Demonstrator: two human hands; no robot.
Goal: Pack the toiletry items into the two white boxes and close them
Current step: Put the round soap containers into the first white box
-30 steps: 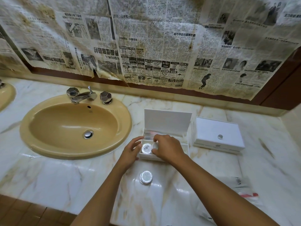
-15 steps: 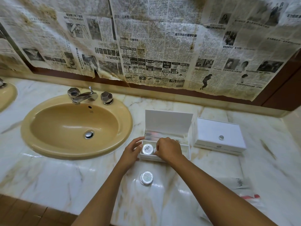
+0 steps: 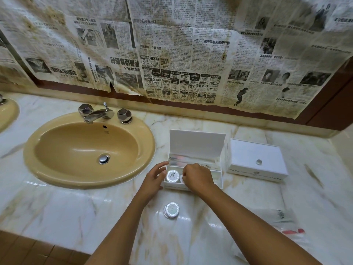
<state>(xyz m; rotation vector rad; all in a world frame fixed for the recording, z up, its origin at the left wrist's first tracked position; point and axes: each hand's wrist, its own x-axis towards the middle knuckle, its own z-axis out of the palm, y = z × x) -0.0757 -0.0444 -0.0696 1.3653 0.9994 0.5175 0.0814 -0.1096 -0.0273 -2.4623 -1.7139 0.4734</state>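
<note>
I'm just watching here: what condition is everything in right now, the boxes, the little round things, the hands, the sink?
Left white box: lid up, open.
Right white box: lid down, closed.
Round packet in box: lying flat in the front compartment.
Round packet on counter: unpacked, lying flat.
Left hand: fingers straight, touching the open box's left end.
Right hand: fingers curled inside the box, on a second packet.
Sink: dry-looking, tap not running.
Plastic wrapper: lying flat on the counter.

Both forearms reach forward from the lower edge, converging. Left hand (image 3: pixel 155 179) — fingers straight and spread, thumb side up, palm turned inward. Right hand (image 3: pixel 197 176) — knuckles up, fingers curled downward, fingertips hidden beneath the hand; its grasp cannot be told.
</note>
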